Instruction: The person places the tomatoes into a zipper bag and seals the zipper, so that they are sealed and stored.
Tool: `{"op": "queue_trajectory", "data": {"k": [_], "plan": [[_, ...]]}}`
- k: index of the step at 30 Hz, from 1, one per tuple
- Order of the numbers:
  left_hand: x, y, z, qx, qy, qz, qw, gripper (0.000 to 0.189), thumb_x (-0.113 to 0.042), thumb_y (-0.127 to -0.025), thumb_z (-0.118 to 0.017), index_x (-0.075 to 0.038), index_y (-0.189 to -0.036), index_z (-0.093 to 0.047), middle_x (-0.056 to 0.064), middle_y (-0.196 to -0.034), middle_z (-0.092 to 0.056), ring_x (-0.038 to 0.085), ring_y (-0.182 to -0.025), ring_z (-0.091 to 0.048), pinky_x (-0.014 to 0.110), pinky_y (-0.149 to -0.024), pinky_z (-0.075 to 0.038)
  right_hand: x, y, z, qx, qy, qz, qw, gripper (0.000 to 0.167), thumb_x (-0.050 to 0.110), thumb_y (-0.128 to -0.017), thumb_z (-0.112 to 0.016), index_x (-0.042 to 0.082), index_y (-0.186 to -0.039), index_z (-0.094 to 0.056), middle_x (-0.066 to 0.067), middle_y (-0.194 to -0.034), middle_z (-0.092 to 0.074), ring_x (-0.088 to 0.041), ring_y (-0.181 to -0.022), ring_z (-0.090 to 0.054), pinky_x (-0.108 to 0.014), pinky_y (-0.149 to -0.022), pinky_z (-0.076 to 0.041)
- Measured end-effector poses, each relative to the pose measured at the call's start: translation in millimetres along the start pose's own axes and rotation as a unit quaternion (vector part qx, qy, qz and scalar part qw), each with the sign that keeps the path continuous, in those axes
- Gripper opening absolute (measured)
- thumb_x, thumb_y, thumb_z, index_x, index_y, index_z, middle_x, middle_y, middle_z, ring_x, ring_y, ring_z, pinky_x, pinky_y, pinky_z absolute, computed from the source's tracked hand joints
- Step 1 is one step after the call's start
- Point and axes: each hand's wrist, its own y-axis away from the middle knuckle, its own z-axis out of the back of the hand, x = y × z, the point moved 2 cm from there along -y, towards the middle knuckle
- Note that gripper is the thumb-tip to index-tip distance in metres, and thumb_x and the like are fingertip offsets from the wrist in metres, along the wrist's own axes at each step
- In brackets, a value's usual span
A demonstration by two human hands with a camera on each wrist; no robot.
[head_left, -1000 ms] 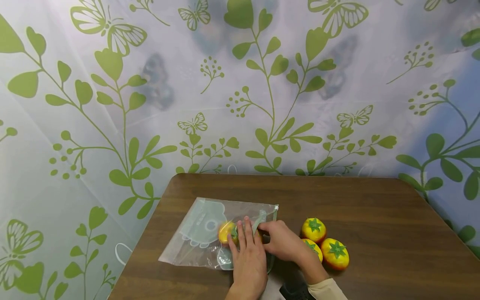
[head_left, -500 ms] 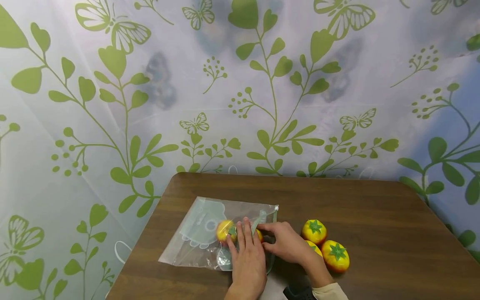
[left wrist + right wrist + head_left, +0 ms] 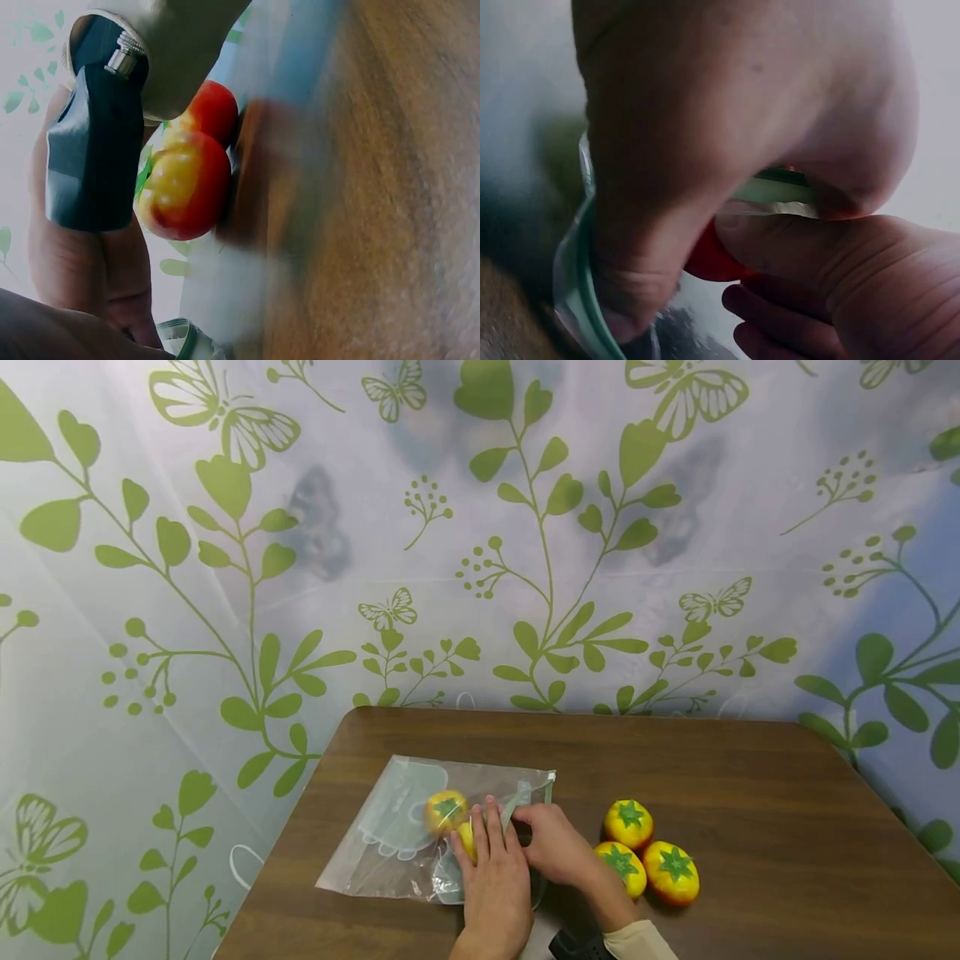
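Note:
A clear plastic zip bag (image 3: 352,868) with pale green print lies on the table, its mouth at the right. Inside it, one yellow-red toy tomato (image 3: 446,810) with a green star top shows fully. A second toy tomato (image 3: 465,840) is partly covered by my left hand (image 3: 495,877), whose extended fingers press on the bag. My right hand (image 3: 558,847) reaches into the mouth, fingers bent, tips hidden. In the right wrist view, the bag's green rim (image 3: 577,277) runs around my right thumb, and red tomato skin (image 3: 712,259) shows between that thumb and fingers, beside the left thumb.
Three loose toy tomatoes sit clustered just right of my right forearm: a back one (image 3: 628,824), a front-left one (image 3: 621,867) and a right one (image 3: 672,872). The brown wooden table (image 3: 772,827) ends at a leaf-printed curtain (image 3: 420,527) behind.
My right hand has slid a little left, deeper under the left hand. The two bagged tomatoes have shifted left, the first also turning its green top upward. The left hand has hardly moved.

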Motion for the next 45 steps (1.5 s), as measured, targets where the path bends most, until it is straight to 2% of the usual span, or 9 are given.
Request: {"op": "queue_trajectory", "data": {"k": [3, 7, 10, 15, 19, 22, 27, 36, 45], "plan": [[-0.2, -0.1, 0.1, 0.005, 0.000, -0.001, 1.0000, 0.106, -0.008, -0.067, -0.101, 0.001, -0.159, -0.049, 0.024, -0.178, -0.030, 0.045, -0.165, -0.029, 0.077, -0.124, -0.027, 1, 5.3, 7, 0.014, -0.011, 0.004, 0.9998, 0.020, 0.017, -0.089, -0.090, 0.019, -0.108, -0.082, 0.003, -0.110, -0.084, -0.021, -0.105, -0.081, -0.046, -0.095, -0.065], [0.0, -0.8, 0.3, 0.006, -0.001, -0.004, 1.0000, 0.098, -0.009, -0.070, -0.100, 0.001, -0.156, -0.054, 0.024, -0.178, -0.031, 0.046, -0.165, -0.029, 0.078, -0.125, -0.026, 3, 14.5, 25, 0.048, -0.042, -0.001, 0.9980, 0.039, 0.021, -0.094, -0.088, 0.012, -0.131, -0.079, -0.006, -0.129, -0.081, -0.030, -0.116, -0.080, -0.050, -0.098, -0.063], [0.5, -0.6, -0.3, 0.004, -0.001, -0.005, 1.0000, 0.095, -0.010, -0.070, -0.101, 0.001, -0.153, -0.056, 0.025, -0.177, -0.031, 0.046, -0.165, -0.029, 0.079, -0.124, -0.026, 4, 22.1, 40, 0.069, -0.057, -0.015, 0.9959, 0.053, 0.023, -0.094, -0.088, 0.006, -0.141, -0.073, -0.013, -0.137, -0.077, -0.033, -0.120, -0.078, -0.052, -0.099, -0.062], [1.3, 0.1, -1.9, -0.001, -0.005, -0.006, 1.0000, 0.099, -0.011, -0.068, -0.102, 0.001, -0.154, -0.055, 0.027, -0.175, -0.033, 0.048, -0.164, -0.031, 0.079, -0.124, -0.026, 3, 37.2, 64, 0.071, -0.057, -0.037, 0.9951, 0.059, 0.031, -0.093, -0.089, 0.005, -0.143, -0.071, -0.016, -0.137, -0.076, -0.034, -0.125, -0.076, -0.055, -0.102, -0.060], [1.3, 0.7, -1.4, 0.001, -0.007, -0.007, 1.0000, 0.099, -0.011, -0.069, -0.101, 0.002, -0.155, -0.054, 0.027, -0.176, -0.032, 0.048, -0.164, -0.030, 0.078, -0.124, -0.026, 1, 50.1, 84, 0.056, -0.048, -0.042, 0.9964, 0.062, 0.038, -0.092, -0.090, 0.008, -0.144, -0.072, -0.013, -0.139, -0.076, -0.033, -0.127, -0.075, -0.056, -0.104, -0.059], [0.8, 0.9, -0.3, 0.002, -0.011, -0.007, 0.9999, 0.096, -0.011, -0.071, -0.100, 0.002, -0.155, -0.056, 0.027, -0.176, -0.032, 0.047, -0.164, -0.031, 0.078, -0.124, -0.026, -2, 59.6, 97, 0.052, -0.065, -0.049, 0.9954, 0.064, 0.041, -0.092, -0.089, 0.009, -0.145, -0.071, -0.013, -0.141, -0.075, -0.033, -0.130, -0.073, -0.058, -0.105, -0.057], [0.6, 1.4, 0.1, 0.002, -0.012, -0.006, 0.9999, 0.095, -0.011, -0.070, -0.100, 0.001, -0.153, -0.057, 0.026, -0.176, -0.032, 0.047, -0.164, -0.031, 0.078, -0.124, -0.027, -11, 75.0, 113, 0.043, -0.075, -0.081, 0.9930, 0.063, 0.046, -0.092, -0.088, 0.014, -0.144, -0.072, -0.005, -0.143, -0.075, -0.030, -0.133, -0.071, -0.058, -0.109, -0.055], [0.1, 2.9, -0.7, 0.002, 0.001, -0.005, 1.0000, 0.095, -0.009, -0.068, -0.100, 0.001, -0.153, -0.058, 0.026, -0.176, -0.032, 0.047, -0.164, -0.032, 0.078, -0.124, -0.027, -33, 109.7, 138, 0.012, -0.036, -0.101, 0.9942, 0.065, 0.042, -0.092, -0.089, 0.011, -0.146, -0.070, -0.008, -0.146, -0.073, -0.033, -0.130, -0.073, -0.048, -0.100, -0.062], [-0.4, 1.3, -0.1, 0.003, -0.012, -0.006, 0.9999, 0.096, -0.010, -0.068, -0.100, 0.000, -0.153, -0.058, 0.026, -0.176, -0.033, 0.047, -0.164, -0.031, 0.078, -0.124, -0.027, -55, 142.8, 155, 0.010, 0.026, -0.169, 0.9853, 0.070, 0.049, -0.090, -0.089, 0.013, -0.147, -0.069, -0.010, -0.146, -0.073, -0.037, -0.132, -0.071, -0.044, -0.097, -0.063]]}}
